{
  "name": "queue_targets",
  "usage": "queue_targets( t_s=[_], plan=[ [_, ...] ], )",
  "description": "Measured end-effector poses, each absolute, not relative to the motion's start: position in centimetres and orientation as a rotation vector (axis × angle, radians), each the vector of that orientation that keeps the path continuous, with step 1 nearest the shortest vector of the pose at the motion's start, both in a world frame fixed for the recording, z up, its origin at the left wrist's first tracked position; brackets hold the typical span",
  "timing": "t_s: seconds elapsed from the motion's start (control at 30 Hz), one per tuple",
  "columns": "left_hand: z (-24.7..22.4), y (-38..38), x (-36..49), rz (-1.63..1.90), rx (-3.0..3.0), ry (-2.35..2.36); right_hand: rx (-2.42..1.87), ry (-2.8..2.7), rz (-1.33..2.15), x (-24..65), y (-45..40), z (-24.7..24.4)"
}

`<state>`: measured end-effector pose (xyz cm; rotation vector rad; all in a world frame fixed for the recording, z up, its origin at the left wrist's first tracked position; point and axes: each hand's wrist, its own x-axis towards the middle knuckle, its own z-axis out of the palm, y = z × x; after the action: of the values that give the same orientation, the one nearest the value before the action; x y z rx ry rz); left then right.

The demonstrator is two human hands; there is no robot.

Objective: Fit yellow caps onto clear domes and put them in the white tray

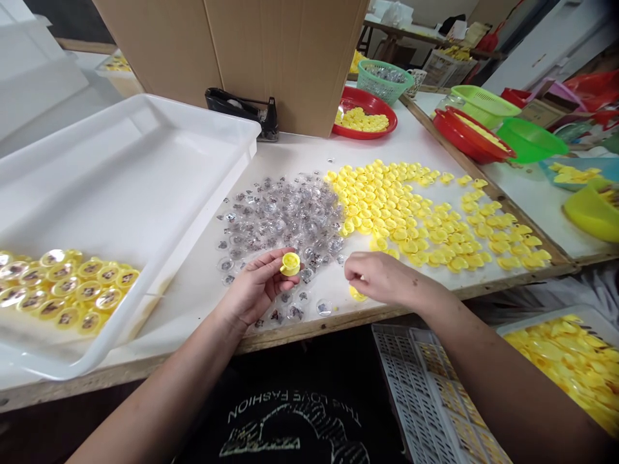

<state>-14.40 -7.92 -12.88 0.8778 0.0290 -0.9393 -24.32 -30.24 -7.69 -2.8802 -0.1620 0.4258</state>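
My left hand point(258, 283) pinches a small round yellow plastic piece point(291, 264) between thumb and fingers, its hollow side facing me. Just right of it, my right hand point(372, 276) is closed with curled fingers; whatever they may hold is hidden. Below those fingers lies another yellow plastic piece point(356, 294), partly covered by the hand. Behind the left hand spreads a pile of clear plastic discs point(285, 216) with small dark prints. Many loose yellow pieces point(387, 200) cover the table to the right of that pile.
A white tray point(193, 119) at left holds rows of yellow pieces with printed discs in them. A black tape dispenser point(242, 109) stands before a cardboard box point(280, 58). A red bowl point(370, 132) and green basket point(384, 80) stand behind. Wooden edging point(309, 332) borders the table.
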Motion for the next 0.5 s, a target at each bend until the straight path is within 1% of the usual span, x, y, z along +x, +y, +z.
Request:
queue_targets(
  t_s=[0.07, 0.23, 0.3, 0.43, 0.5],
  plan=[
    [-12.9, -7.9, -14.4, -0.941, 0.874, 0.027, -2.841, -0.211, 0.460, -24.9, -28.8, -7.7],
    [-12.7, -7.8, -14.4, -0.942, 0.865, 0.034, -2.907, -0.359, 0.732, -24.7, -26.4, -8.7],
    [-12.6, -7.8, -14.4, -0.939, 0.866, 0.038, -2.917, -0.377, 0.774, -24.3, -26.1, -9.1],
    [-12.6, -7.7, -14.4, -0.931, 0.847, 0.042, -2.929, -0.404, 0.751, -23.9, -26.4, -9.1],
    [-12.6, -7.8, -14.4, -0.930, 0.836, 0.052, -2.934, -0.331, 0.595, -23.7, -26.8, -8.5]
  ],
)
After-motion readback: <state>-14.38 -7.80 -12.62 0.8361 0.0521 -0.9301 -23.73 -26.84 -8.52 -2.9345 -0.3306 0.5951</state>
